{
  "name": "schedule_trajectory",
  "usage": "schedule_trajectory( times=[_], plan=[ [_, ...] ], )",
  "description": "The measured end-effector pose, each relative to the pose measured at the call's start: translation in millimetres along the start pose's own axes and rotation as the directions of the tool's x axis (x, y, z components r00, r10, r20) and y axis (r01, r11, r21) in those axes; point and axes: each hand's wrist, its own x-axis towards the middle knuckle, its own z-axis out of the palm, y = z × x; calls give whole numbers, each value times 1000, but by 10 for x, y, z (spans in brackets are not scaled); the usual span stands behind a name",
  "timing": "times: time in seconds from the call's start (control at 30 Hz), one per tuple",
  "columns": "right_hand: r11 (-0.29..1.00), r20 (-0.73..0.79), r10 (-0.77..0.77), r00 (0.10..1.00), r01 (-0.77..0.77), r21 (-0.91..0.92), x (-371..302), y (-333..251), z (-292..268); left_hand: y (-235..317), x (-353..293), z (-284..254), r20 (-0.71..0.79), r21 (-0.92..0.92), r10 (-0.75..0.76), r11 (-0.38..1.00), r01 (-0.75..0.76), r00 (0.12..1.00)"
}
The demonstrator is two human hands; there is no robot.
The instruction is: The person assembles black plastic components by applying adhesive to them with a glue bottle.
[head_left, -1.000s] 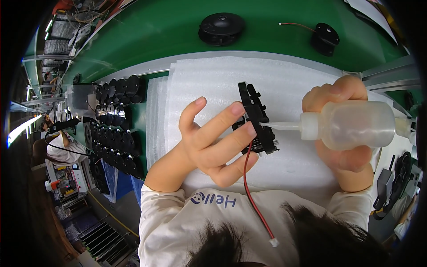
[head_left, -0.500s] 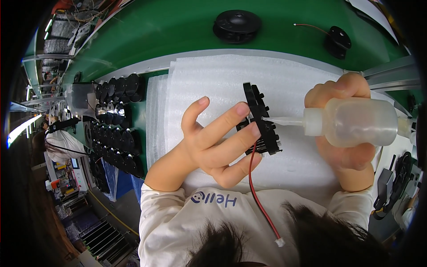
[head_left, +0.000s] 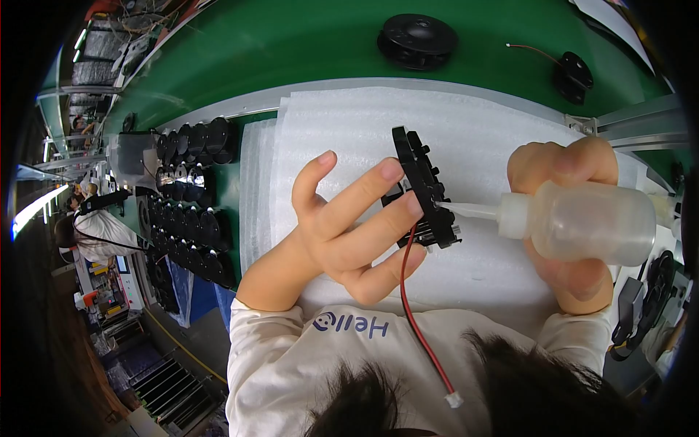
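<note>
My left hand point(head_left: 364, 226) grips a black plastic part point(head_left: 424, 193) with small posts and pins, held edge-on above the white foam sheets. Its little finger is stretched away from the part. A red and black wire lead point(head_left: 419, 331) hangs from the part down to a small white plug. In my right hand point(head_left: 564, 167) is a translucent squeeze bottle point(head_left: 593, 222), lying sideways with its narrow nozzle pointing left. The nozzle tip is at the right face of the part; whether it touches cannot be told. The bottle hides part of my right palm.
White foam sheets point(head_left: 328, 116) cover the work surface. Beyond a metal rail, a round black fan-like unit point(head_left: 417, 41) and a smaller black wired piece point(head_left: 574, 76) rest on a green surface. Rows of black round parts point(head_left: 186, 226) stand at left. Black cable point(head_left: 655, 291) lies at right.
The nozzle tip has moved lower along the part, and my right hand and bottle have shifted slightly toward me. Both black units on the green surface have slid right.
</note>
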Motion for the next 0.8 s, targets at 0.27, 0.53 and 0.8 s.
schedule_trajectory(
  times=[0.27,0.53,0.8],
  plan=[
    [969,80,-203,976,212,-131,-73,16,21,-18,7,-28,16,8,12,1000,-12,1000],
    [760,392,-478,786,594,-263,51,-19,-50,-3,66,-91,17,-31,-73,997,73,997],
    [734,370,-345,862,494,-467,-14,-149,34,-27,41,-135,145,-95,-238,963,253,960]
  ],
)
